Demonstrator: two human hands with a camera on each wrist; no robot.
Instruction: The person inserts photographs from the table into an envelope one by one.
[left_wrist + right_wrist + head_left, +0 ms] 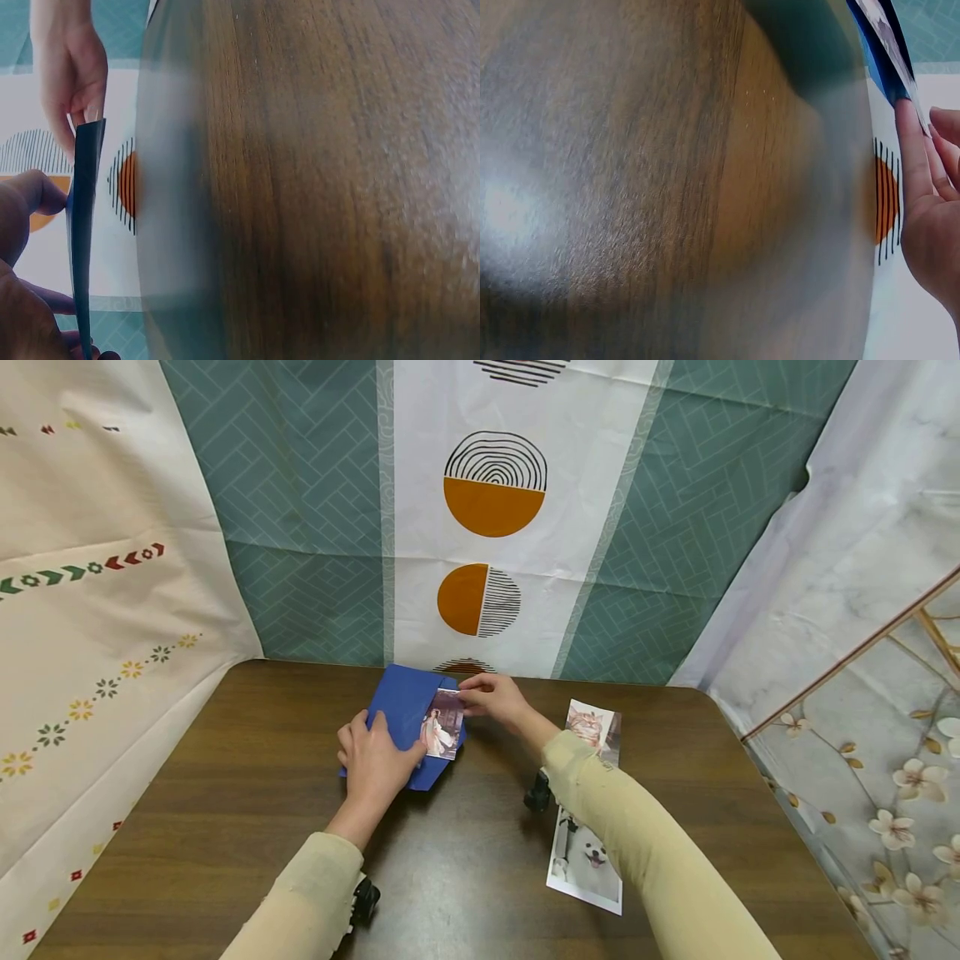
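A blue envelope (401, 697) is held up over the far part of the table, slightly left of the middle. My left hand (375, 760) grips its left side, thumb across the front and fingers behind. A small photo (441, 727) of a figure in pale clothes overlaps the envelope's right part. With thumb and fingers my right hand (495, 700) pinches the photo's upper right corner. Seen edge-on in the left wrist view, the envelope (84, 225) is thin and upright. In the right wrist view, the photo (889, 37) lies against the blue paper, its end between the right fingers.
On the wooden table (247, 793), right of centre, lie a cat photo (585, 722) and a white dog photo (592, 864), partly covered by the right forearm. Patterned cloths (315, 510) hang behind the table and at both sides.
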